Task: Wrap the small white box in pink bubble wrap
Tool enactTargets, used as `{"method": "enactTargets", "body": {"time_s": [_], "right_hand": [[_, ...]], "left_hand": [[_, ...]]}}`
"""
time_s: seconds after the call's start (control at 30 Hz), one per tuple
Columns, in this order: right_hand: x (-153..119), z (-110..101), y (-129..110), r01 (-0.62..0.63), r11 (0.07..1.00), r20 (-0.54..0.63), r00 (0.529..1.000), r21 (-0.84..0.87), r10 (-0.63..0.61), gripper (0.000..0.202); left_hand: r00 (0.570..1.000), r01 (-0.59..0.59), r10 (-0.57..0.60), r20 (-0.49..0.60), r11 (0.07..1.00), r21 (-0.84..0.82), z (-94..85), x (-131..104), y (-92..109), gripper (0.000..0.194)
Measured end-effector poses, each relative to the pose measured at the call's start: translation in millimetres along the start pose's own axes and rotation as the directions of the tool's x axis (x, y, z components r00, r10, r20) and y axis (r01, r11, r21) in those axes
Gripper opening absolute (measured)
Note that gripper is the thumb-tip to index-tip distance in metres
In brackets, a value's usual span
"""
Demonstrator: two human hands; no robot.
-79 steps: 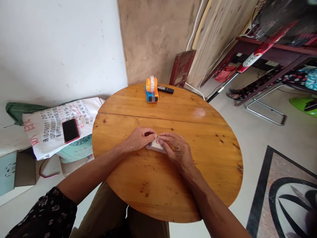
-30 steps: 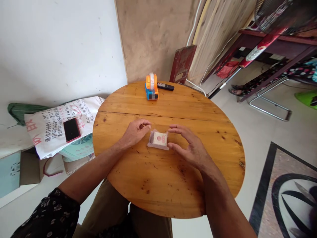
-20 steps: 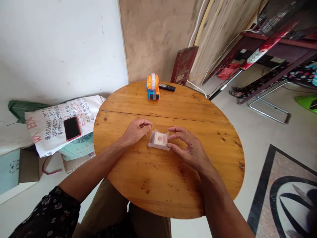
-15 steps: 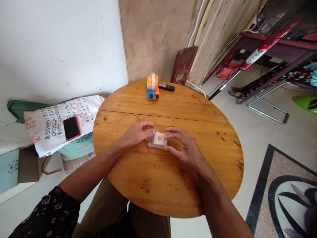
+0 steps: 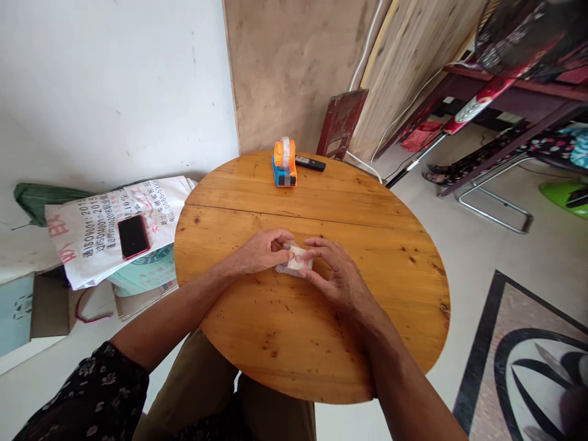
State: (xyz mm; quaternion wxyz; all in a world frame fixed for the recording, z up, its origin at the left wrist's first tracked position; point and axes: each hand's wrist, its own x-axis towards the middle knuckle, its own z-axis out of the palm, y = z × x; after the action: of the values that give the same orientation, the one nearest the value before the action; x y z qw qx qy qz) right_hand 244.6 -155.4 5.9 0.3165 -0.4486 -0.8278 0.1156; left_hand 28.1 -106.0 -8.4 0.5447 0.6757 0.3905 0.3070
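Note:
On the round wooden table (image 5: 312,343) lies a small white block-shaped packet (image 5: 297,260) with reddish print, partly in clear plastic. What is inside it I cannot make out. My left hand (image 5: 264,251) grips the packet's left end, its thumb laid over the top and its fingers curled behind. From the right, my right hand (image 5: 335,269) pinches the packet, with fingertips on the upper face and thumb at the near edge. The fingers cover part of the print.
An orange and blue tape dispenser (image 5: 285,162) stands at the table's far side, beside a black remote-like object (image 5: 311,163). Left of the table, a phone (image 5: 133,237) rests on a white printed sack (image 5: 101,220). Behind is a dark red chair (image 5: 342,122).
My left thumb has moved right, onto the top of the packet. My right fingers have come in further over its right side. The packet stays in about the same place.

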Motion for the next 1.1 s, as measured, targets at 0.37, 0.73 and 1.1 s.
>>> {"method": "enactTargets", "body": {"time_s": [0.37, 0.73, 1.1], "right_hand": [[3, 1, -6, -0.015, 1.0, -0.118, 0.993, -0.01, 0.013, 0.012], [1, -2, -14, -0.155, 0.976, -0.278, 0.941, 0.155, 0.194, 0.015], [3, -8, -3, -0.235, 0.863, -0.395, 0.813, 0.447, 0.427, 0.02]], "left_hand": [[1.0, -0.018, 0.017, 0.011, 0.999, 0.034, 0.8, -1, 4, 0.035], [0.987, -0.163, 0.159, 0.034, 0.974, 0.158, -2.0, -4, 6, 0.047], [0.937, -0.213, 0.232, 0.261, 0.972, -0.099, 5.0, -6, 3, 0.092]]}}
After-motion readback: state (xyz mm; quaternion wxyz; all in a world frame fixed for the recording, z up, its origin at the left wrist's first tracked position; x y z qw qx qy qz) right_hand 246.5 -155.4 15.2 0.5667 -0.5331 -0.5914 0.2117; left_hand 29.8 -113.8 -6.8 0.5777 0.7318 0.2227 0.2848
